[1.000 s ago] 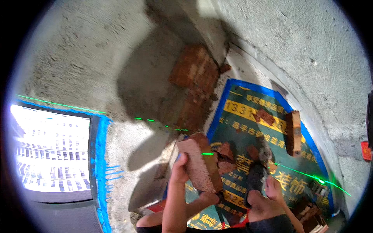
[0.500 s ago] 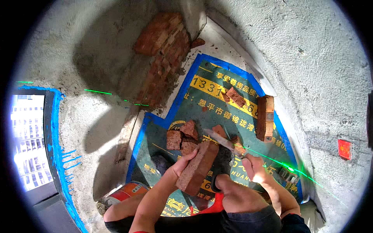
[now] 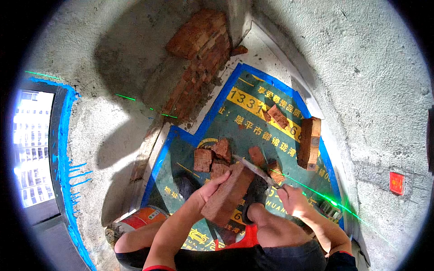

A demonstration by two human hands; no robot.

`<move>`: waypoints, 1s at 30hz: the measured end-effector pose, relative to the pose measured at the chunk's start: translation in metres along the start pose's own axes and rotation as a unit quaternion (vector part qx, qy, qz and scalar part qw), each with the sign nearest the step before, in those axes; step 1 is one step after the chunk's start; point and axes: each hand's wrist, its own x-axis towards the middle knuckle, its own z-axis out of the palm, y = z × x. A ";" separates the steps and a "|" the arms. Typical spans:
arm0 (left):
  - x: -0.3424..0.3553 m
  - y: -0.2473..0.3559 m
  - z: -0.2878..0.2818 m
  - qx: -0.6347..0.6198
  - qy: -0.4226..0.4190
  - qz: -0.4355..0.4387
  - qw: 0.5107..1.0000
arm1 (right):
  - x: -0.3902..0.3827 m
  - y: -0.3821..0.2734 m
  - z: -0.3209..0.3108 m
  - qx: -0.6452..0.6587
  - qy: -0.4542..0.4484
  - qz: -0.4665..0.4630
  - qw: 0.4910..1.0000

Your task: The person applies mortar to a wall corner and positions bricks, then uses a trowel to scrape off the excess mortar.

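My left hand is closed around the side of a reddish-brown brick, holding it tilted above the floor between my knees. In my right hand is the handle of a bricklayer's knife with a long grey blade. That blade lies across the far upper end of the brick, seemingly against it; exact contact is hard to see. Just beyond the brick sits a cluster of broken brick pieces. Single fragments lie farther right, one reddish and one orange-brown.
Green printed sheeting edged with blue tape covers the floor. Bricks stand by the right wall, with more fragments nearby. Exposed brickwork fills the far corner. A laser device and a red bucket flank my legs.
The knife, blurred before, now shows sharply against the brick's far end, with my right hand slightly lower. The brick has shifted slightly left and stays in my left hand. The whole view has tilted slightly.
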 end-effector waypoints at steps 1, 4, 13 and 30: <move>0.000 0.000 -0.003 0.020 0.017 0.012 1.000 | 0.002 -0.001 0.001 -0.021 0.003 0.052 0.998; -0.004 -0.003 -0.017 0.049 0.046 0.042 0.997 | -0.001 0.002 -0.005 0.061 0.074 -0.007 0.995; -0.005 -0.008 -0.012 0.030 0.035 -0.011 0.999 | 0.003 0.004 0.012 -0.001 0.012 0.028 1.000; -0.005 -0.010 -0.032 0.012 0.038 -0.002 0.999 | -0.013 0.033 0.011 0.177 0.036 0.034 0.983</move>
